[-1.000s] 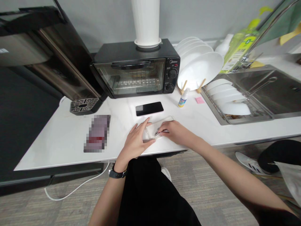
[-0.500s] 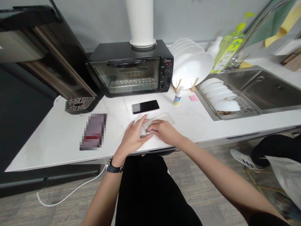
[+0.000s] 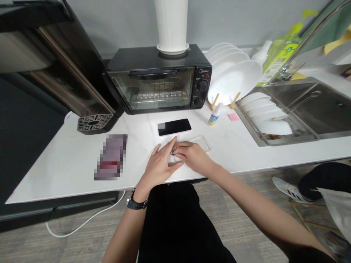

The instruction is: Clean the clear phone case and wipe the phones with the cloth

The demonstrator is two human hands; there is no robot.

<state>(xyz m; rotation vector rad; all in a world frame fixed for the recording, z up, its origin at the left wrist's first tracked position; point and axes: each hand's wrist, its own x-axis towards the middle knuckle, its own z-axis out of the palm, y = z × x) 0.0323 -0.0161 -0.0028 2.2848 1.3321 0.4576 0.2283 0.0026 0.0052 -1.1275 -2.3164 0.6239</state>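
Your left hand (image 3: 159, 163) spread against clear case (image 3: 202, 142), left end | your right hand (image 3: 194, 155) pinching something small (image 3: 174, 149) (mostly hidden) | phone (image 3: 174, 127) on far side

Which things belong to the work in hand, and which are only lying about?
Likely in the work:
clear case under the right hand
small pinched item, too hidden to name

Likely lying about:
black phone, perhaps related
spray bottle
pink note

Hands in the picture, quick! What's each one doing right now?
Left hand: open, fingers spread around one end of the clear case.
Right hand: fingers closed on a small item, too hidden to name.
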